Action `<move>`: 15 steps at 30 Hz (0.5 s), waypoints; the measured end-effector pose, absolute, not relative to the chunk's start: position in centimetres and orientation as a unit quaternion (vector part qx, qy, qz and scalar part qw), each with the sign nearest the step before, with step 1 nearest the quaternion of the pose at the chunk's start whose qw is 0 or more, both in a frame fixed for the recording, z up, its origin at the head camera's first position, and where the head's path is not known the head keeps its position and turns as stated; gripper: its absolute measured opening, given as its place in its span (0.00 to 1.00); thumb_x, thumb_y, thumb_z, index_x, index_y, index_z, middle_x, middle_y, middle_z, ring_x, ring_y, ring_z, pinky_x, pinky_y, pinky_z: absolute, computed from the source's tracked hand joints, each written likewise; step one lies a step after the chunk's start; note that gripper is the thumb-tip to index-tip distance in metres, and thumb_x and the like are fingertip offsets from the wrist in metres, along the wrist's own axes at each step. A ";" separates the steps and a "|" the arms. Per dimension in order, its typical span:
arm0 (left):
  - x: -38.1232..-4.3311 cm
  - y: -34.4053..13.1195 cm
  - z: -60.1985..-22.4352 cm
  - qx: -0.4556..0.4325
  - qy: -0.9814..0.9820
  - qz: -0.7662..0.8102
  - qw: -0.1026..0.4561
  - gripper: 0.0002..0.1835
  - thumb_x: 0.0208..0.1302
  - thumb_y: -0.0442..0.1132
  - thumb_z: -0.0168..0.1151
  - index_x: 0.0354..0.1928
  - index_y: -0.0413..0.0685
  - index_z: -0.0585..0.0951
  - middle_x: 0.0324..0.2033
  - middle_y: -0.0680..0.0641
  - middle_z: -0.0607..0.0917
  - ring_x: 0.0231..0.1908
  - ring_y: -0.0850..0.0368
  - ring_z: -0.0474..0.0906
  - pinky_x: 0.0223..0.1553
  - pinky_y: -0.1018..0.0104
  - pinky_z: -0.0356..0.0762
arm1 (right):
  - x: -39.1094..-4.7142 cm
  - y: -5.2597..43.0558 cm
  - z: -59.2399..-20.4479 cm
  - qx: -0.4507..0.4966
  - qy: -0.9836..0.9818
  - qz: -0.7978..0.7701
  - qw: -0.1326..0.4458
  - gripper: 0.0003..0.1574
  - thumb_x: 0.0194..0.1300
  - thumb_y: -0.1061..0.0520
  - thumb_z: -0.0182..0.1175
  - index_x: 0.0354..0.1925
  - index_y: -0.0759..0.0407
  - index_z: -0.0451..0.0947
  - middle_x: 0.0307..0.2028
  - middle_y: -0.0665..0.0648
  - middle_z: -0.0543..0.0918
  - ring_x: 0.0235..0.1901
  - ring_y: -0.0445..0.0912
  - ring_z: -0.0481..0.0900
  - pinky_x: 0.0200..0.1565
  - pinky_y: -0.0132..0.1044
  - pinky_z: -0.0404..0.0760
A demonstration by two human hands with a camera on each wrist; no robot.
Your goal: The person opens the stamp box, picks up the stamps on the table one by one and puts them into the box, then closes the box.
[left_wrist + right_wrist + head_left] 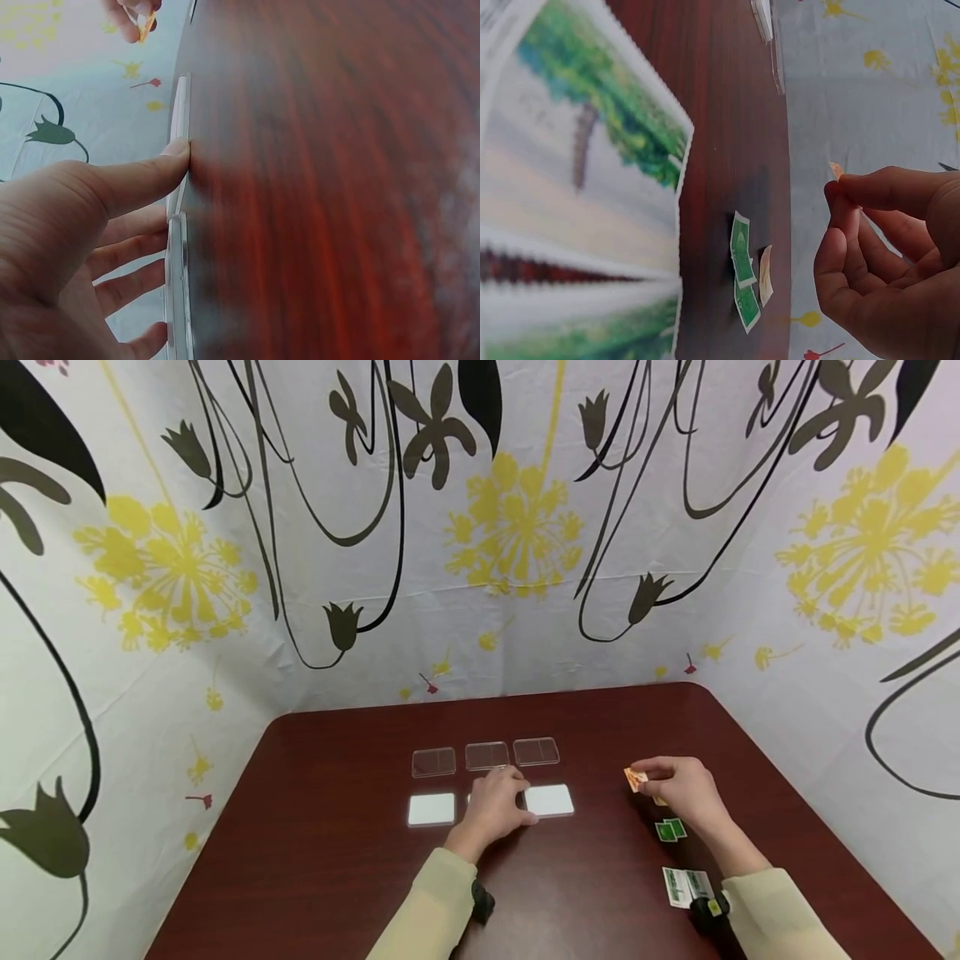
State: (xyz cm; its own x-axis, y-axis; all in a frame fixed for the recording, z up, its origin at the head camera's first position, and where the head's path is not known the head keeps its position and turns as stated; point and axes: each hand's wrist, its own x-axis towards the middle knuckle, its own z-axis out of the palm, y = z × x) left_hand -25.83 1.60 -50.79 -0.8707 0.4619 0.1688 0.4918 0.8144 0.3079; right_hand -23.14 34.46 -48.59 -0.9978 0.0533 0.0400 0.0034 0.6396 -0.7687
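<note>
My right hand (pixel 686 789) pinches a small orange postage stamp (pixel 635 778) between thumb and forefinger, raised above the table. Beneath that hand lies another stamp (pixel 766 276), pale orange, beside two overlapping green stamps (pixel 742 251). My left hand (pixel 495 802) spreads over the middle of three white-filled clear cases, largely covering it. Its thumb (pixel 154 176) touches the near edge of the right case (pixel 549 800), while the other fingers reach along the far side of the middle case (pixel 178 292). The left case (pixel 432 809) lies apart from the hand.
Three clear plastic lids or trays (pixel 433 762) form a row behind the white cases. Two larger stamps with green scenery (pixel 687 887) lie near my right wrist. The dark red table (pixel 337 877) meets a patterned cloth (pixel 420 610) at the back and sides.
</note>
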 end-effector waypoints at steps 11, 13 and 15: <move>-25.8 1.6 -50.6 -0.253 -0.951 -0.172 0.041 0.30 0.54 0.57 0.77 0.56 0.52 0.86 0.52 0.52 0.82 0.55 0.52 0.76 0.52 0.48 0.75 | -22.9 33.1 -47.7 -0.023 -0.896 0.441 0.037 0.20 0.61 0.59 0.71 0.52 0.54 0.87 0.32 0.59 0.86 0.14 0.46 0.68 0.19 0.39 0.72; -25.7 1.6 -50.6 -0.252 -0.952 -0.171 0.039 0.30 0.54 0.58 0.77 0.57 0.52 0.86 0.52 0.53 0.82 0.55 0.53 0.76 0.52 0.48 0.75 | -22.9 32.7 -47.6 -0.022 -0.891 0.451 0.043 0.20 0.59 0.59 0.72 0.52 0.54 0.87 0.32 0.58 0.86 0.14 0.44 0.67 0.19 0.38 0.71; -25.7 1.6 -50.5 -0.251 -0.952 -0.171 0.037 0.30 0.54 0.58 0.77 0.57 0.52 0.86 0.52 0.53 0.82 0.54 0.53 0.76 0.53 0.48 0.75 | -22.9 32.4 -47.5 -0.017 -0.888 0.456 0.054 0.20 0.58 0.59 0.73 0.51 0.55 0.87 0.36 0.57 0.87 0.18 0.43 0.72 0.21 0.38 0.74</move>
